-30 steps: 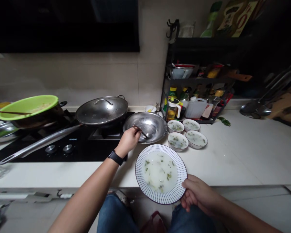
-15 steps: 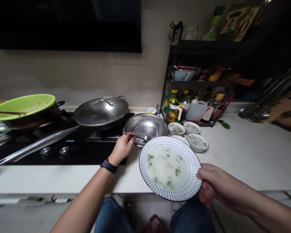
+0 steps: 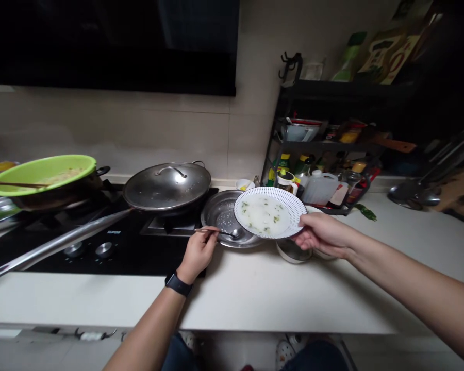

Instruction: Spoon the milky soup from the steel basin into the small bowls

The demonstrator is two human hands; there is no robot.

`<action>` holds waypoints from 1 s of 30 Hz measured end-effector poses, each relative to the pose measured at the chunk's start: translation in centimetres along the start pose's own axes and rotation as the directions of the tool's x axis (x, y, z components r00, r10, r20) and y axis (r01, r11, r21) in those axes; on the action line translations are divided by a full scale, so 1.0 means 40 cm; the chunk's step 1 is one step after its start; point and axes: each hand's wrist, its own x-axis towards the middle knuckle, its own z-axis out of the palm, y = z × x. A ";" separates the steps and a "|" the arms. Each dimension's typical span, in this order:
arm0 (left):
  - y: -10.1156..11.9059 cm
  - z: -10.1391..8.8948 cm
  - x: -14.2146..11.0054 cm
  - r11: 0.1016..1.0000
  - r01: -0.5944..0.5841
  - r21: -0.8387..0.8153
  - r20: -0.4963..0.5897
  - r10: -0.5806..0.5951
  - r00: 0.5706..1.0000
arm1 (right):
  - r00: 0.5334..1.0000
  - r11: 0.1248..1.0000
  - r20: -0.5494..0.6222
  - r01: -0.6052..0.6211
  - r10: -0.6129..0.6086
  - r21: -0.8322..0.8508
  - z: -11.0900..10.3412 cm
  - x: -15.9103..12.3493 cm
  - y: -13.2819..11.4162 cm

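My left hand (image 3: 199, 253), with a dark watch on its wrist, pinches the handle of a spoon (image 3: 235, 234). The spoon's bowl is low over the front of a wide steel basin (image 3: 213, 208) with wet drops inside. My right hand (image 3: 320, 234) grips the right rim of a white plate with dark dashes (image 3: 297, 210). Cloudy white liquid with green leaf bits fills the plate's middle. The plate is held up, partly over the basin's right side, and hides most of the small bowls behind it. One bowl (image 3: 294, 255) shows below the plate.
A lidded wok (image 3: 166, 188) sits on the black stove (image 3: 135, 257), its long handle pointing front left. At far left, a green basket (image 3: 58, 178) rests on a dark pot. A rack (image 3: 332, 141) with bottles stands behind right. A small white dish (image 3: 243, 183) is near the wall.
My right hand has carried the plate forward and away from me, from the counter's front edge to beside the basin. My left hand keeps the spoon at the basin. The view has shifted slightly.
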 end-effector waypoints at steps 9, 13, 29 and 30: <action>-0.021 0.024 -0.013 0.999 -0.029 -0.030 -0.054 0.027 0.998 | 0.991 0.994 -0.100 -0.091 0.085 -0.054 0.026 0.170 -0.018; -0.012 0.023 -0.013 0.998 -0.044 -0.046 -0.035 0.042 0.999 | 0.987 0.988 -0.109 -0.125 0.114 -0.094 0.030 0.214 -0.014; 0.002 0.017 -0.019 0.993 -0.103 -0.063 -0.018 0.102 0.995 | 0.978 0.842 -0.204 -0.144 0.041 -0.521 0.080 0.285 -0.058; 0.003 0.017 -0.019 0.993 -0.103 -0.063 -0.015 0.102 0.995 | 0.977 0.827 -0.210 -0.142 0.030 -0.544 0.086 0.287 -0.065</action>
